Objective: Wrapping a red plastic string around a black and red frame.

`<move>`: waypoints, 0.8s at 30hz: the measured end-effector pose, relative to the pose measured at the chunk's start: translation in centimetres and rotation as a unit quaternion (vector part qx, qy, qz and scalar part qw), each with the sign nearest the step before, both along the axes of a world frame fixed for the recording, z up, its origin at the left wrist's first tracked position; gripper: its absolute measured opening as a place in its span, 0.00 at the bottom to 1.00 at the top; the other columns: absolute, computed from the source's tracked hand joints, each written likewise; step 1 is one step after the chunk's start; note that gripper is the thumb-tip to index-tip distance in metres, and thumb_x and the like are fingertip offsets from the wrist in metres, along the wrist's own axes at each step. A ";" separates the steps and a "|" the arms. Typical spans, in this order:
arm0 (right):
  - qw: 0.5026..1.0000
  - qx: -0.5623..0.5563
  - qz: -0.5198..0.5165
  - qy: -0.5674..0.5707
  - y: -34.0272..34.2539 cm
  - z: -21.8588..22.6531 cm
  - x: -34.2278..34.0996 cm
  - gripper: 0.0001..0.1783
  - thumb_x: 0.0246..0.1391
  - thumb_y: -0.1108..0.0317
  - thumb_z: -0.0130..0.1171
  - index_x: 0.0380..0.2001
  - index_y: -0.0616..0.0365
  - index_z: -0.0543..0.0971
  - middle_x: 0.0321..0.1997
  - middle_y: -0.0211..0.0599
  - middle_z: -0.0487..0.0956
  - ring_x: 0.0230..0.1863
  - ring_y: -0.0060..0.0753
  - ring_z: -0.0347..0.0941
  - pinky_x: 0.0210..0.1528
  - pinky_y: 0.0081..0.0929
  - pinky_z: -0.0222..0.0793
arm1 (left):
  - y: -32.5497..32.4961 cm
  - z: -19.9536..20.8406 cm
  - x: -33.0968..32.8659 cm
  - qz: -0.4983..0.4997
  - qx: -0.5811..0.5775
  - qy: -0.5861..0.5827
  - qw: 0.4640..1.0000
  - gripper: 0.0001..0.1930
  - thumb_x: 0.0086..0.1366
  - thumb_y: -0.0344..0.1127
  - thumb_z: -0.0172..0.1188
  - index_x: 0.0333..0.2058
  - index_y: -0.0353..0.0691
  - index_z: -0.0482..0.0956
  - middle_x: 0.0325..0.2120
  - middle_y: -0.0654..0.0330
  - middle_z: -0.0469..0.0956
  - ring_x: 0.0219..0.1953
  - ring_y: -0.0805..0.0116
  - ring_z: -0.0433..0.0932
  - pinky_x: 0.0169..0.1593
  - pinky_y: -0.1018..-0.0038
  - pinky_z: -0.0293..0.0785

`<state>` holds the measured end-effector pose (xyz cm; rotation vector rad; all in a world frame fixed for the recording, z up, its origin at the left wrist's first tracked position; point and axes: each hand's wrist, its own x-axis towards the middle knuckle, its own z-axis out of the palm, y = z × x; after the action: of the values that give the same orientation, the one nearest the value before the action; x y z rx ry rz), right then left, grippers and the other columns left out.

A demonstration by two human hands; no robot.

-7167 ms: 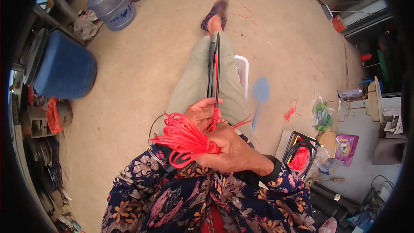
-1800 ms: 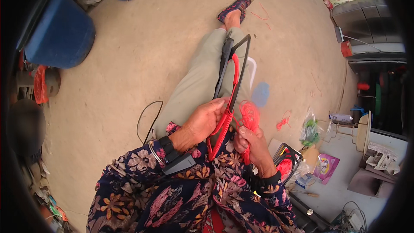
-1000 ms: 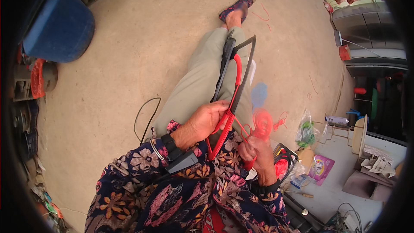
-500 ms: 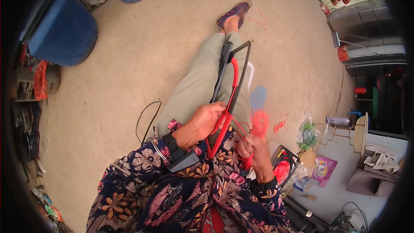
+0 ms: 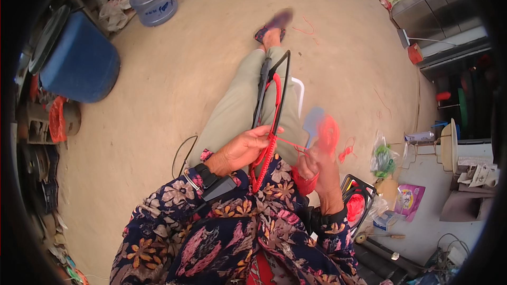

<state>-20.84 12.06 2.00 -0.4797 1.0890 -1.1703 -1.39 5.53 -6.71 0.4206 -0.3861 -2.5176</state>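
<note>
Across my lap lies a long black frame (image 5: 283, 89), its far end pointing toward my feet. Red cord (image 5: 262, 168) is coiled tightly along its near part, and another red stretch covers a bar farther up. My left hand (image 5: 244, 150) is closed round the frame where the coils end. From there a strand runs taut to my right hand (image 5: 323, 173), held off to the right and closed on the cord. A looped red hank (image 5: 329, 131), blurred, sticks up beyond that hand, and more red cord (image 5: 304, 180) bunches below it.
A blue bin (image 5: 79, 60) and a clear water jug (image 5: 150, 0) stand at the left. On the right are a blue fly swatter (image 5: 312, 122), a black rack (image 5: 373, 196) with red cord, a plastic bag (image 5: 381, 158) and a purple packet (image 5: 409, 201).
My right hand has moved slightly right and away from the frame. The strand between my hands, slack and looped before, is now pulled straight. The whole view has shifted a little.
</note>
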 end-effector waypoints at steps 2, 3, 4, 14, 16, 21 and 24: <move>1.000 -0.011 0.000 0.001 -0.3 0.4 -0.1 0.17 0.55 0.68 0.51 0.14 0.53 0.62 0.10 0.25 0.58 0.11 0.23 0.57 0.15 0.23 0.52 | -0.1 -0.2 0.1 -0.017 -0.020 -0.005 1.000 0.25 0.63 0.30 0.55 0.58 0.35 0.62 0.28 0.62 0.72 0.32 0.70 0.71 0.44 0.70 0.67; 1.000 -0.018 0.006 0.002 -0.5 0.4 -0.1 0.17 0.55 0.68 0.51 0.14 0.54 0.62 0.10 0.25 0.58 0.11 0.23 0.57 0.15 0.23 0.52 | -0.2 -0.2 0.2 -0.027 -0.037 -0.010 0.999 0.27 0.62 0.29 0.57 0.59 0.36 0.60 0.28 0.63 0.72 0.32 0.71 0.71 0.43 0.71 0.67; 1.000 -0.022 0.004 0.000 -0.6 0.4 -0.2 0.17 0.55 0.68 0.51 0.14 0.54 0.62 0.10 0.25 0.58 0.11 0.23 0.57 0.15 0.23 0.52 | -0.3 -0.1 0.1 -0.029 -0.041 -0.013 0.999 0.27 0.62 0.29 0.57 0.59 0.36 0.60 0.28 0.63 0.72 0.32 0.71 0.71 0.43 0.71 0.67; 0.978 -0.188 -0.070 -0.057 -1.8 6.4 -3.6 0.16 0.56 0.66 0.51 0.16 0.52 0.63 0.08 0.24 0.57 0.09 0.21 0.57 0.13 0.23 0.52 | -4.7 10.0 -3.5 -0.066 -0.115 0.078 0.988 0.29 0.63 0.27 0.56 0.62 0.35 0.57 0.33 0.62 0.74 0.33 0.74 0.78 0.34 0.79 0.78; 0.977 -0.196 -0.078 -0.038 -1.1 6.5 -4.0 0.16 0.56 0.66 0.51 0.16 0.51 0.62 0.08 0.24 0.57 0.09 0.21 0.57 0.13 0.22 0.51 | -3.8 11.7 -4.0 -0.059 -0.135 0.058 0.987 0.29 0.63 0.26 0.56 0.61 0.33 0.58 0.34 0.61 0.74 0.31 0.74 0.78 0.31 0.79 0.78; 0.973 -0.185 -0.128 -0.058 1.0 7.1 -5.0 0.15 0.56 0.65 0.51 0.17 0.51 0.63 0.08 0.23 0.57 0.09 0.21 0.56 0.13 0.22 0.51 | -2.2 16.5 -5.5 -0.098 -0.203 0.039 0.973 0.23 0.62 0.25 0.55 0.56 0.29 0.65 0.33 0.57 0.77 0.22 0.72 0.77 0.24 0.79 0.75; 0.967 -0.196 -0.156 -0.054 1.4 6.5 -5.9 0.15 0.57 0.66 0.50 0.17 0.51 0.63 0.08 0.23 0.57 0.09 0.21 0.56 0.14 0.22 0.51 | -2.1 16.0 -6.1 -0.097 -0.263 -0.028 0.959 0.20 0.62 0.25 0.56 0.52 0.27 0.69 0.29 0.57 0.77 0.20 0.73 0.76 0.21 0.80 0.73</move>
<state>-26.77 13.47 8.54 -0.5528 0.8578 -1.6859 -7.49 3.39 9.29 0.2508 -1.1322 -2.4547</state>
